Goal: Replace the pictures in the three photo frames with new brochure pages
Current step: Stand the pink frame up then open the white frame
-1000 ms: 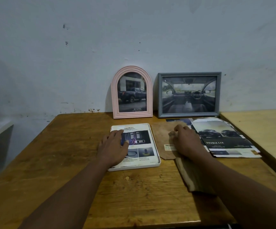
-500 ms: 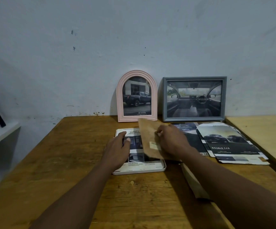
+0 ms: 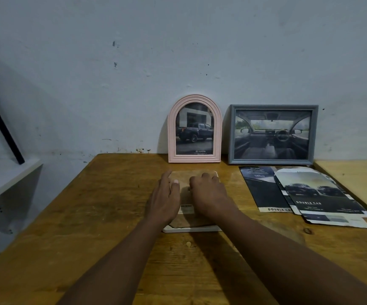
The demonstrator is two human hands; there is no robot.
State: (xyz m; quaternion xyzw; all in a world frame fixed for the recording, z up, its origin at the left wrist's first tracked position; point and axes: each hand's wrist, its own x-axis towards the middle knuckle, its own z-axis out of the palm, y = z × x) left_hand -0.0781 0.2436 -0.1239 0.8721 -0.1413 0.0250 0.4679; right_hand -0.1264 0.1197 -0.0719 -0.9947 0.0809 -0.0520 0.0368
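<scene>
A white photo frame [image 3: 191,229] lies face down in the middle of the wooden table [image 3: 103,216]. A brown backing board [image 3: 184,177] covers it. My left hand [image 3: 164,199] lies flat on the board's left side with straight fingers. My right hand [image 3: 206,194] presses on the board's right side, its fingers bent at the knuckles. A pink arched frame [image 3: 194,128] with a pickup truck picture and a grey rectangular frame [image 3: 272,134] with a car interior picture lean upright against the wall behind.
Loose brochure pages [image 3: 310,194] marked DOUBLE CAB lie fanned on the table's right part. A lighter wooden table [image 3: 358,179] adjoins on the right. A white shelf [image 3: 4,183] with a black bar stands at the left.
My right hand has carried the brown backing board from the right of the white frame over onto it. The brochure page in the frame is now covered. My left hand stayed at the frame's left side.
</scene>
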